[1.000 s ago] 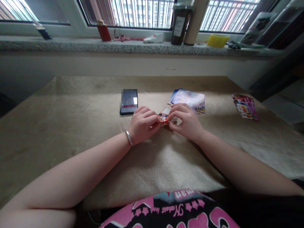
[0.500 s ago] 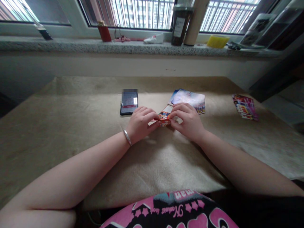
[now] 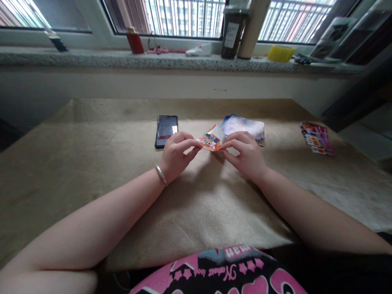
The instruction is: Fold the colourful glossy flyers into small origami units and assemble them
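A small folded piece of colourful paper, red, orange and white, is held just above the table between my two hands. My left hand pinches its left corner between thumb and fingers; a silver bangle circles that wrist. On the paper's right corner, my right hand is closed in a similar pinch. Behind my right hand lies a stack of bluish printed sheets, partly covered by the fingers. A dark phone rests flat just beyond my left hand.
Several pink and red printed cards or packets lie at the table's right. On the stone windowsill at the back stand a dark lidded container, a red object and a yellow object. A tan cloth covers the table.
The paper has been raised and its white flap stands up more clearly between my hands. My left hand has shifted slightly left and up, and both hands keep their pinch.
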Available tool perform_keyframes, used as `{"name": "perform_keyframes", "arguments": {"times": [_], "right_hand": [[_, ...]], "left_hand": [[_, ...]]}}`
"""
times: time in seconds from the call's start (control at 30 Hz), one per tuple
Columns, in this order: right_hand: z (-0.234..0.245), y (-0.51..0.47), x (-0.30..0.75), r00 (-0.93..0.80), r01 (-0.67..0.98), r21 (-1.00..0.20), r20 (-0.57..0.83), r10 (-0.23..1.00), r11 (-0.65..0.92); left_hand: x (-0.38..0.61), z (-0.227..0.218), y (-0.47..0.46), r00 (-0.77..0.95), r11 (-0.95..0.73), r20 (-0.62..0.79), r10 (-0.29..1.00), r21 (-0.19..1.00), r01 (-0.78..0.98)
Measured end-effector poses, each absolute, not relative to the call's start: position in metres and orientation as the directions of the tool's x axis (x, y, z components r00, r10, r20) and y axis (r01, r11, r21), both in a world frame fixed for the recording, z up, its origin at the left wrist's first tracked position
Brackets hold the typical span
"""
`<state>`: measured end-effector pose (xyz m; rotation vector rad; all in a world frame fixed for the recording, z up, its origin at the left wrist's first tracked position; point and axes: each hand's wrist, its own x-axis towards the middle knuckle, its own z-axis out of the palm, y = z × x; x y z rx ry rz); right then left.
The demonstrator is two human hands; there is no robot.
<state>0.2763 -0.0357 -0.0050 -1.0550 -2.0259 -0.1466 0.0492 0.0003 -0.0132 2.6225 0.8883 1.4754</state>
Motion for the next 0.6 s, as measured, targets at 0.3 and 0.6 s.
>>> {"name": "perform_keyframes", "arguments": {"times": [0.3,0.6], "right_hand": [[-0.0074,-0.0347,0.2767,-0.335,0.719,-0.243,0.699,0.632,0.651],[-0.0060,-0.0363,0.2752,-0.310,0.692,-0.303,0.695,0.649,0.655]], "left_hand": [[0.0482,-0.0100,-0.0039,0.416,-0.874,0.800,0.433,0.261,0.409],[0.0421,-0.0073,-0.0038,0.666,-0.840,0.693,0.277,-0.161,0.518]]}}
